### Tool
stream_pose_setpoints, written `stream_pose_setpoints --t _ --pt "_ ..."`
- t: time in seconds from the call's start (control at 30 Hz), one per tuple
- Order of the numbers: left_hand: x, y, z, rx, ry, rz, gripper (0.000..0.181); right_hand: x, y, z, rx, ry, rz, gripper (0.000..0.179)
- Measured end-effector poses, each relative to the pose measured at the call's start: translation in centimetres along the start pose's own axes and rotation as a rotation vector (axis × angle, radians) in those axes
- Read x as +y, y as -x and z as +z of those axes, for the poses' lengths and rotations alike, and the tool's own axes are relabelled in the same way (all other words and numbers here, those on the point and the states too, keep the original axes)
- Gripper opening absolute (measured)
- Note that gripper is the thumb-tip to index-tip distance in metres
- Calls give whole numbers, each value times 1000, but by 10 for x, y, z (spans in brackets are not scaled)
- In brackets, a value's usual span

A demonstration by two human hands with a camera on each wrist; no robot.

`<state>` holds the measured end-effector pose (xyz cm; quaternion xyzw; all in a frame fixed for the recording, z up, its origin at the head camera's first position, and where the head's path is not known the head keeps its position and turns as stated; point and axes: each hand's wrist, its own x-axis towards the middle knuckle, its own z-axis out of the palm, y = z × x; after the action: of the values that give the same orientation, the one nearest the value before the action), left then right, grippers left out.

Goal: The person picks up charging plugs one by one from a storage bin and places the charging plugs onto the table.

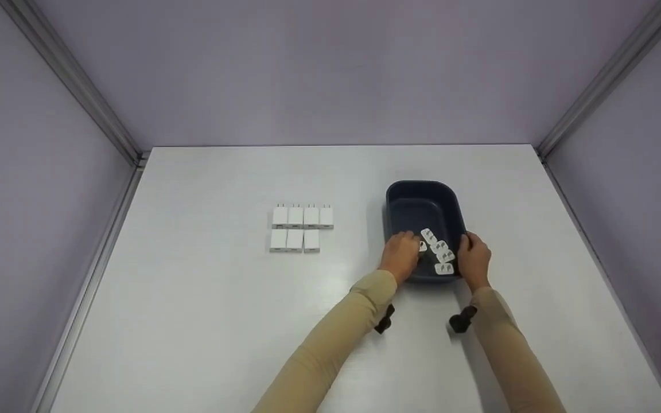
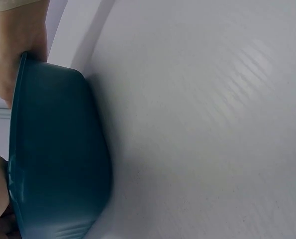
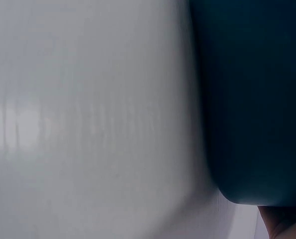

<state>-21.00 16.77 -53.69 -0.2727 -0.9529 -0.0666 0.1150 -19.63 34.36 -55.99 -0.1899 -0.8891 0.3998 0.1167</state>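
Apparently at rest on the white table (image 1: pixel 193 310), toward its right side, a dark blue plastic bin (image 1: pixel 416 213) sits between two hands that are apart. The right hand (image 1: pixel 475 257) grips the bin's right rim. The left hand (image 1: pixel 401 254) reaches over the left rim, its fingertips beside a white charger (image 1: pixel 423 246); whether they pinch it, I cannot tell. More white chargers (image 1: pixel 440 247) lie jumbled in the bin's near half, pins showing. Left of the bin, well apart, seven white USB chargers (image 1: pixel 295 218) stand in rows of four and three.
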Motion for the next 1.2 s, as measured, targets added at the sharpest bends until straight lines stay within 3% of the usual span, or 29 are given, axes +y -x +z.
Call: stream_pose_setpoints --t 0.67,1.2 --pt "-9 1 -12 102 164 -8 15 1 0 1 4 -7 15 38" --pt "-18 0 -19 127 274 -42 21 -1 1 0 4 -29 5 39"
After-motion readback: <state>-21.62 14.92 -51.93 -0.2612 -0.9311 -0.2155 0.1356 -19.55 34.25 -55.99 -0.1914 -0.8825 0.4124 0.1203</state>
